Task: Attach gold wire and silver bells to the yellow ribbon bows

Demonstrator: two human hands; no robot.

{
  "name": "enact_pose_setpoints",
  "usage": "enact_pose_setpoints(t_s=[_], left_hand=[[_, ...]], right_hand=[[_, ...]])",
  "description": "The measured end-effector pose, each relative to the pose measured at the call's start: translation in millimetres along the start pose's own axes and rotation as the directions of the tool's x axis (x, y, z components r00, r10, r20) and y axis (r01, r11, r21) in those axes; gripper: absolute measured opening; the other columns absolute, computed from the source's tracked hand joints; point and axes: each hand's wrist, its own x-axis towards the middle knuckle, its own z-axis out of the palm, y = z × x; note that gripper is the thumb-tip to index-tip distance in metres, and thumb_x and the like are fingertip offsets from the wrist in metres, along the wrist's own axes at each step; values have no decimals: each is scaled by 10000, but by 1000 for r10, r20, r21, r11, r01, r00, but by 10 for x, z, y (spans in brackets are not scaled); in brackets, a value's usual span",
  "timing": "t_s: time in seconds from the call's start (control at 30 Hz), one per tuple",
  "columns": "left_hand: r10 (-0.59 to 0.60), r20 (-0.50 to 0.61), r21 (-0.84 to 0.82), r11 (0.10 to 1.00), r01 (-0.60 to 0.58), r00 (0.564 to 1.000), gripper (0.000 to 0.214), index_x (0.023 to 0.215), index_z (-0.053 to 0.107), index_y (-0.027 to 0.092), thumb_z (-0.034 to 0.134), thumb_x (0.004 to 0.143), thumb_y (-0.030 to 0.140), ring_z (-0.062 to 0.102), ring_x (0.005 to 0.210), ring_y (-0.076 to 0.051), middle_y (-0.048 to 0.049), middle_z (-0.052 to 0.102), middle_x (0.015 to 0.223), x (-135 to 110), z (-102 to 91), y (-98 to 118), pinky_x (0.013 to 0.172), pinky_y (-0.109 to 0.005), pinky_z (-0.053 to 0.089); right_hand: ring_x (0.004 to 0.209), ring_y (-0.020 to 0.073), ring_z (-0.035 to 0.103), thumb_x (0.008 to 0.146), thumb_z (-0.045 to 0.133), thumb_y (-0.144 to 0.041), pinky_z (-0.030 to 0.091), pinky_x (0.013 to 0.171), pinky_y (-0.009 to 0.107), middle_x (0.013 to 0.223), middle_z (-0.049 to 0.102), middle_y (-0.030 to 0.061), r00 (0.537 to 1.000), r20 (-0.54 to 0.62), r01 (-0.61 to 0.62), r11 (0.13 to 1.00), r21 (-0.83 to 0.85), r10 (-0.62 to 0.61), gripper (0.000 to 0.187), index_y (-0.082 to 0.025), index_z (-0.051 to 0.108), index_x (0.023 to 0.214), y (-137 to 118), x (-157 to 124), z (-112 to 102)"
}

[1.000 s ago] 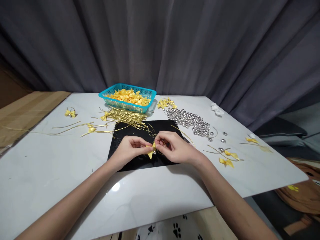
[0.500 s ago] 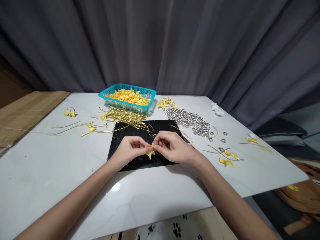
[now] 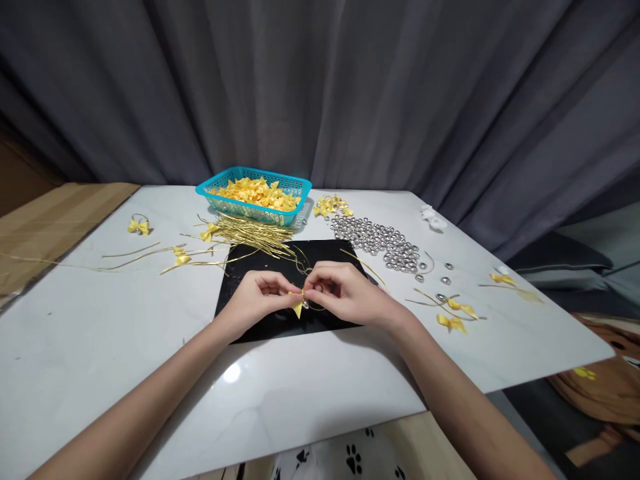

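Over a black mat (image 3: 255, 320) on the white table (image 3: 300, 393), both of my hands pinch a small yellow ribbon bow (image 3: 299, 307). My left hand (image 3: 257, 298) grips the bow from the left with closed fingers. My right hand (image 3: 340, 291) pinches it from the right, where a thin gold wire (image 3: 317, 308) loops out beside a small silver bead. The two hands touch at the fingertips.
A teal basket (image 3: 255, 189) full of yellow bows stands at the back. A bundle of gold wires (image 3: 250, 233) lies before it. A pile of silver beads (image 3: 380, 239) lies to the right. Finished bows (image 3: 453, 323) and loose wires are scattered left and right.
My right hand has shifted slightly left and closer onto the bow. The bow has stayed between the fingertips.
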Motion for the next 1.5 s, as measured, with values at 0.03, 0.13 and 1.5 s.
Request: enact_pose_setpoints(t_s=[0.03, 0.13, 1.5], left_hand=[[-13, 20, -12, 1000, 13, 1000, 112, 591, 693, 158, 791, 558, 201, 601, 546, -69, 7, 697, 591, 0, 0, 2, 556, -149, 460], [-59, 71, -73, 995, 65, 996, 110, 599, 702, 166, 799, 555, 198, 623, 569, -74, 1, 714, 618, 3, 3, 4, 586, -150, 478], [-88, 3, -114, 990, 88, 996, 120, 596, 683, 170, 790, 561, 211, 609, 571, -105, -25, 707, 647, 22, -21, -50, 594, -209, 471]], right_hand=[[539, 58, 430, 802, 560, -141, 353, 503, 189, 666, 511, -10, 1000, 15, -6, 1000, 0, 6, 69, -118, 602, 752, -8, 0, -9], [537, 58, 426, 806, 545, -141, 353, 497, 188, 664, 509, -8, 999, 49, -20, 1000, 6, 19, 82, -113, 594, 747, -20, -3, -32], [537, 41, 467, 861, 385, -104, 425, 527, 196, 795, 535, 13, 994, -48, -90, 976, 199, 102, 251, -142, 614, 954, 29, -27, -123]])
